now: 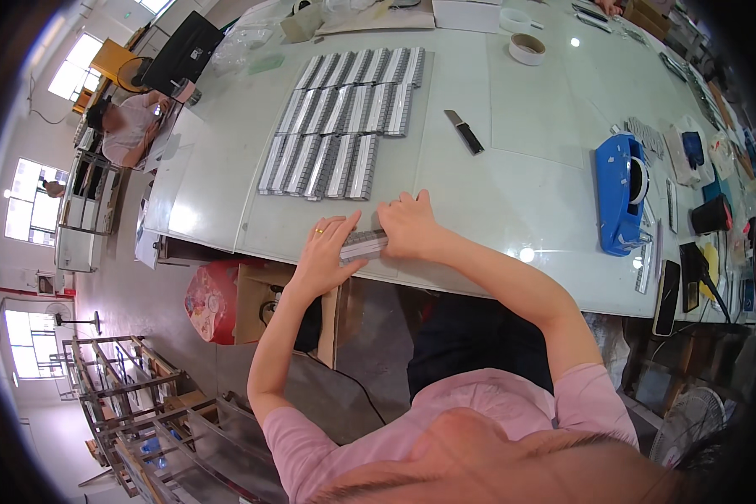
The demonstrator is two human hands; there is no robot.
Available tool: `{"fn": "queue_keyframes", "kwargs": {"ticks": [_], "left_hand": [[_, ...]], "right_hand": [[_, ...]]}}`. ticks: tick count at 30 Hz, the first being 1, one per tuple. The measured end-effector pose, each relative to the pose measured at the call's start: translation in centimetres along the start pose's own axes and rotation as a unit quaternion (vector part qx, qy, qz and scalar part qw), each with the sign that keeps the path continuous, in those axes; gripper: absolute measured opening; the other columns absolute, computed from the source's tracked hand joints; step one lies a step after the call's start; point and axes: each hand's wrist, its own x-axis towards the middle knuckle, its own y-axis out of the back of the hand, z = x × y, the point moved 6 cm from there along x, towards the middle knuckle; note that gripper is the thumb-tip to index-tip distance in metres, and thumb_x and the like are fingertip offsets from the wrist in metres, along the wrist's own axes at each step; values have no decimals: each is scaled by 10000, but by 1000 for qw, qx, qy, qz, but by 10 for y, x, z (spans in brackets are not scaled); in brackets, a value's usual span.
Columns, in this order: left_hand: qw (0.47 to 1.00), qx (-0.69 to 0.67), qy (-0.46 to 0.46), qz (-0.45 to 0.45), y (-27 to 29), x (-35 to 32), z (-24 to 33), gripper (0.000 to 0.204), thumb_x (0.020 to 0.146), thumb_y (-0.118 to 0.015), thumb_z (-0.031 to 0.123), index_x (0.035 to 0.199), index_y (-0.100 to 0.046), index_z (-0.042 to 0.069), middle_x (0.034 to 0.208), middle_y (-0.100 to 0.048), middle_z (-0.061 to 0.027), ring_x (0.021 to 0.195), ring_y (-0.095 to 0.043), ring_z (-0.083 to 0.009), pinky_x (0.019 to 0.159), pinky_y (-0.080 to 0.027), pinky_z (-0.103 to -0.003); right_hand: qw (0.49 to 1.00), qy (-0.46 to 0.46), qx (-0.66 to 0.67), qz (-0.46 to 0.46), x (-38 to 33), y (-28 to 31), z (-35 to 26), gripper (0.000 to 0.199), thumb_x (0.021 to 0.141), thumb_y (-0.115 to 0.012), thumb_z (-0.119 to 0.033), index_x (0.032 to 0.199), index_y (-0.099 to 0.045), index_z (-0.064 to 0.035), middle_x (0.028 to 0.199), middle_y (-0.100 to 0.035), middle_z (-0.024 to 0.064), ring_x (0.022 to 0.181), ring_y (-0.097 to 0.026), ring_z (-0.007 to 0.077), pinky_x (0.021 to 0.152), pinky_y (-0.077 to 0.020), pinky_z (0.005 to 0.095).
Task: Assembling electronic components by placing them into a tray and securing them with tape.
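A short grey-and-white strip bundle (363, 245) lies at the table's near edge between my hands. My left hand (321, 250), with a ring on it, holds its left end, thumb on the near side and fingers on the far side. At the other end, the bent fingers of my right hand (406, 225) grip the bundle and cover that part. Beyond them, three rows of similar grey-and-white bundles (319, 166) lie closely side by side on the table. What the bundles are made of cannot be made out.
On the glossy table (512, 214) lie a black-handled knife (464, 132), a tape roll (527, 49) and a blue tape dispenser (620, 195). Tools and a phone (667, 298) line the right side. A box (252, 315) and red stool (211, 302) stand below; another person (130, 126) sits at left.
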Motion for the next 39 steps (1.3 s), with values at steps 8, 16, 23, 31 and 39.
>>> {"fn": "queue_keyframes", "kwargs": {"ticks": [8,16,23,31,39], "left_hand": [[994,-48,79,-60,0,3,8,883,763,-783,105,1555,-394,146,1063,-613,-157,994,-604,-352,924,-483,-431],[998,-61,16,-22,-6,9,69,777,857,-690,51,1561,-382,166,1022,-645,-153,939,-638,-379,806,-514,-477],[992,-95,-85,19,-69,57,149,741,839,-718,50,1524,-443,114,935,-633,-138,868,-623,-338,766,-512,-458],[983,-166,-75,16,-108,81,172,640,829,-730,26,1438,-540,72,923,-650,-100,876,-626,-306,766,-518,-427],[959,-275,2,61,-117,72,169,589,835,-734,-52,1394,-580,56,1054,-659,-126,940,-673,-280,821,-573,-390]], "right_hand": [[999,35,-40,-8,-4,-2,-4,257,667,-757,-305,834,-728,-113,860,-713,78,951,-633,270,837,-364,470],[989,60,-76,112,-61,26,17,99,715,-690,-220,735,-733,-134,819,-683,48,961,-599,262,869,-390,489],[965,-27,-73,249,-174,56,94,229,663,-829,-217,792,-649,-155,790,-616,-1,940,-564,225,878,-360,443],[965,-99,-29,242,-207,42,138,224,687,-819,-176,847,-664,-157,849,-653,-12,961,-579,206,909,-373,425],[954,-105,105,261,-224,50,152,392,713,-827,-185,1068,-669,-141,962,-669,2,1002,-590,233,907,-419,401]]}}
